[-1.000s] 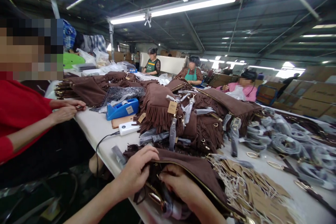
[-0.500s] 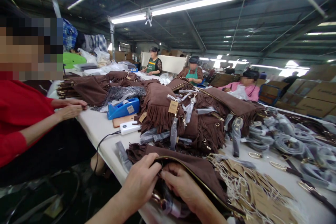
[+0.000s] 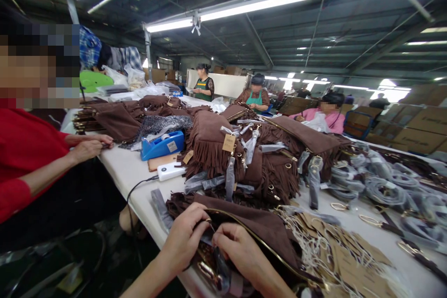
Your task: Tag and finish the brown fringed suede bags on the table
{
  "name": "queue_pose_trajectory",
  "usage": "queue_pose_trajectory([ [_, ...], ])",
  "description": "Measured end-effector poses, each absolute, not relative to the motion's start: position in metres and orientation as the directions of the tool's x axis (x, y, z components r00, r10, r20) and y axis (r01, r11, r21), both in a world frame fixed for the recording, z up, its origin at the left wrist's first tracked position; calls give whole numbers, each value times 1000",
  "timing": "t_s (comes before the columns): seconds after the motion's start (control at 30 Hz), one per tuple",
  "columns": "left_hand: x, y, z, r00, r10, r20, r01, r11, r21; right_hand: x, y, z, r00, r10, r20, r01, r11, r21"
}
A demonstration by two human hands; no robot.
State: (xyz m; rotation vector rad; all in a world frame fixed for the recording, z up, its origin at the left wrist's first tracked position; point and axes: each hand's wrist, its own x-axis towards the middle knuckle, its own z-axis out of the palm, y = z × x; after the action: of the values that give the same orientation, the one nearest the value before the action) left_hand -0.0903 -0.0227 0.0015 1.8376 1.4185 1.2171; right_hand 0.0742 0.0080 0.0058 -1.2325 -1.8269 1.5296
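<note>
Left hand [image 3: 185, 237] and right hand [image 3: 242, 253] have parted slightly, apparently exposing a thin strand [image 3: 211, 226].

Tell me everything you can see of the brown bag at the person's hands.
The brown bag looks like soft suede, with fringe at its far left end and a gold-toned zipper along its edge. It lies slanted and unzipped on the near side of the white table, its opening toward the person. The left hand grips the edge; the right hand is at the opening, fingers pinched. Tan tags lie to its right. Its inside is mostly hidden.
</note>
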Motion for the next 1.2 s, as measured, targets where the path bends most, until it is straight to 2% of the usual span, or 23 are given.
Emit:
queue_pose_trajectory([
  [0.33, -95, -27, 15, 164, 951, 262, 373, -306, 876, 70, 8, 7, -487, 863, -135, 309, 25, -951],
  [0.47, -100, -24, 17, 149, 957, 247, 369, -286, 884, 70, 7, 9, -485, 863, -141, 329, 30, -944],
  [0.57, -106, -22, 16, 202, 953, 224, 373, -287, 883, 70, 6, 10, -487, 861, -147, 334, 28, -942],
  [0.67, -109, -21, 15, 255, 940, 226, 378, -312, 872, 70, 6, 9, -486, 862, -143, 331, 30, -943],
  [0.9, -101, -24, 22, 226, 931, 288, 508, -365, 780, 72, 6, 8, -491, 868, -78, 306, 87, -948],
  [1.0, -100, -27, 33, 204, 893, 401, 671, -426, 607, 76, 8, 10, -446, 894, -46, 214, 57, -975],
  [1.07, -99, -32, 41, 175, 871, 460, 766, -414, 492, 80, 10, 12, -454, 883, -121, 75, -97, -992],
  [1.13, -95, -37, 48, 139, 874, 465, 781, -386, 491, 84, 11, 15, -516, 833, -202, -99, -292, -951],
  [1.2, -88, -43, 50, 90, 906, 414, 706, -351, 615, 87, 10, 18, -563, 808, -174, -251, -368, -895],
])
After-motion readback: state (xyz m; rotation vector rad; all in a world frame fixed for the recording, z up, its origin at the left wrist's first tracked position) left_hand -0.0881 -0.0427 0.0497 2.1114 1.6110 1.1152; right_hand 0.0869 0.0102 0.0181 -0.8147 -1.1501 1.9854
